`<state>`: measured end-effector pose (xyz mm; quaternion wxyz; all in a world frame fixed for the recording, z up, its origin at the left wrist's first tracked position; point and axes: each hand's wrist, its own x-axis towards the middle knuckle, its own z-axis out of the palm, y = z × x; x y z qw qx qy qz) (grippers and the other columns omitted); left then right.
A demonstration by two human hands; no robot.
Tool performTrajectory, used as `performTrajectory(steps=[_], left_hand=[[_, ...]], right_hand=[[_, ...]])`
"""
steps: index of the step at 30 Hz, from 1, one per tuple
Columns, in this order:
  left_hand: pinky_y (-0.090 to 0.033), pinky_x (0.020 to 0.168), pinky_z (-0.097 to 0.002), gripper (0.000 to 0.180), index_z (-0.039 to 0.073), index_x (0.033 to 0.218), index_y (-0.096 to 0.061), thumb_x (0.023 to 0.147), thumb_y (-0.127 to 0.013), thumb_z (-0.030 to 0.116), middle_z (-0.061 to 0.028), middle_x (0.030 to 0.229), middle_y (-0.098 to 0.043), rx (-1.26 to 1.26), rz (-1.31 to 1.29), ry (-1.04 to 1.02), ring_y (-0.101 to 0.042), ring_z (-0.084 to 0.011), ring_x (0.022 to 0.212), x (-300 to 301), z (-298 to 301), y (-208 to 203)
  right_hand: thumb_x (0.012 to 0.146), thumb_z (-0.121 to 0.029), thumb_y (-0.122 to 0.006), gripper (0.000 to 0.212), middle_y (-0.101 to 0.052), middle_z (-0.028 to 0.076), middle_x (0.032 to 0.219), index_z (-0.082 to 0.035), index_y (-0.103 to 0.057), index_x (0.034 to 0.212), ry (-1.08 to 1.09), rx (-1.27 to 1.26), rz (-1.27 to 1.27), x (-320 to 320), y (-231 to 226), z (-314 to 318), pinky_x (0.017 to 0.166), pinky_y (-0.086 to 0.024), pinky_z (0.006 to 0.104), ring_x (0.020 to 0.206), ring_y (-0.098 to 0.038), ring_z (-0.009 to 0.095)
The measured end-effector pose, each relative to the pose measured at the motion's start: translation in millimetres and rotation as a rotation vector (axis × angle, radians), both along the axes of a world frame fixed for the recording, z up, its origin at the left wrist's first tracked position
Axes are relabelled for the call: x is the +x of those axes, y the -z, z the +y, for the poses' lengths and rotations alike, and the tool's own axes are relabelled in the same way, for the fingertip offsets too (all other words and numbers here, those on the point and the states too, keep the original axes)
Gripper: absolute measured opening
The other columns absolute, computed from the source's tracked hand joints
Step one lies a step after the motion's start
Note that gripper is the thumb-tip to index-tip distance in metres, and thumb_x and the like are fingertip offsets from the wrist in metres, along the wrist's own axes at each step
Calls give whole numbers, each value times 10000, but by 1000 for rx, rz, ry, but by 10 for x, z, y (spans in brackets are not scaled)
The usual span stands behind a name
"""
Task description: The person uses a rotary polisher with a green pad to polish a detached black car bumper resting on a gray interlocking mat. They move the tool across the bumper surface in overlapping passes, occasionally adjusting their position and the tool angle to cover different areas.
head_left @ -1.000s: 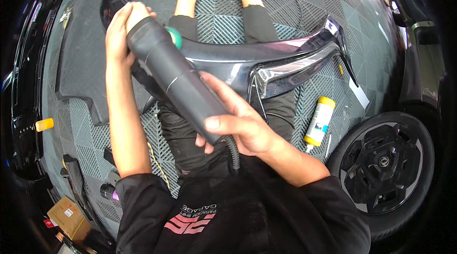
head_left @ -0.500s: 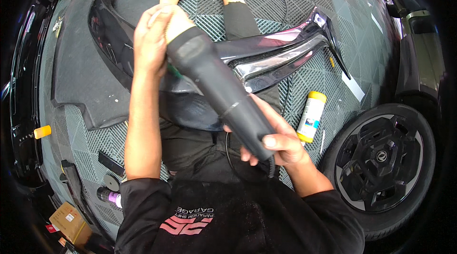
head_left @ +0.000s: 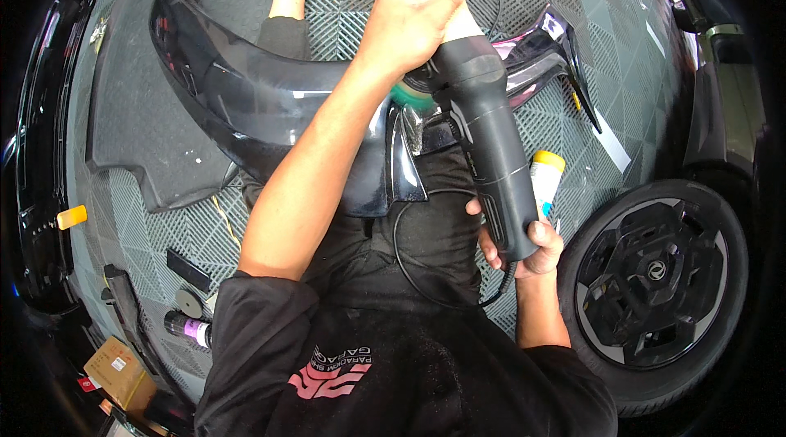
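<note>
The left hand (head_left: 416, 18) is clasped over the pale front end of the polisher (head_left: 494, 134), fingers curled round it. The right hand (head_left: 532, 250) wraps the rear of the black body, thumb on one side, fingers on the other. The polisher slants over the dark glossy panel (head_left: 246, 93), its green pad (head_left: 412, 97) at the panel's surface (the pad is blurred, and I cannot tell how firmly it touches). The panel lies across the person's legs. A black cord (head_left: 404, 263) loops from the tool's rear over the lap. Near the right hand, partly hidden behind the tool, is a yellow-capped white bottle (head_left: 547, 176), with a wheel (head_left: 655, 273) beyond it. To the left are a dark mat (head_left: 147, 134), a flat black rectangular thing (head_left: 188, 270), a grey disc (head_left: 189, 303), a purple-labelled bottle (head_left: 187, 328) and, farther out, a cardboard box (head_left: 119, 371).
</note>
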<state>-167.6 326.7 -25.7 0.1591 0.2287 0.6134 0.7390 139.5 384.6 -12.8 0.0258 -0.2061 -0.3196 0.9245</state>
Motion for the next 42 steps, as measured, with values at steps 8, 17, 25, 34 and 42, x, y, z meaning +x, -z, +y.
performTrajectory(steps=[8, 17, 25, 34, 42], left_hand=[[-532, 868, -295, 461, -35, 1162, -667, 920, -763, 345, -119, 1056, -727, -146, 25, -50, -676, -165, 960, -28, -670, -102], [-632, 782, -390, 427, -60, 1294, -512, 1012, -650, 230, -243, 1039, -710, -35, -134, -94, -744, -305, 907, 42, -1232, -309], [-624, 794, -396, 464, -49, 1294, -508, 995, -671, 266, -242, 1034, -710, -51, -111, -48, -741, -309, 921, 120, -981, -314], [-618, 786, -382, 421, -51, 1262, -516, 992, -675, 230, -222, 1022, -712, -49, -131, 87, -739, -286, 901, 226, -503, -294], [-621, 788, -388, 423, -43, 1283, -520, 996, -659, 236, -238, 1023, -708, -88, -129, 14, -742, -313, 906, 123, -585, -365]], right_hand=[[710, -281, -833, 1194, -633, 284, 1238, -24, -126, 1637, -162, -102, -1, -102, 119, -349, 532, -570, 287, 698, -712, 234], [690, -178, -838, 1220, -591, 248, 1315, -2, -102, 1647, -321, -129, -41, -252, 165, -519, 675, -580, 314, 817, -721, 240], [766, -104, -822, 1109, -431, 140, 1556, 9, -156, 1646, -284, -82, 39, -133, 262, -396, 923, -556, 333, 1145, -630, 183], [741, -109, -814, 1138, -479, 158, 1502, 34, -128, 1639, -212, -216, 61, 54, 346, -266, 843, -578, 349, 1017, -665, 197], [749, -116, -825, 1158, -520, 194, 1434, 12, -104, 1646, -253, -220, 27, -96, 266, -272, 824, -579, 340, 999, -677, 214]])
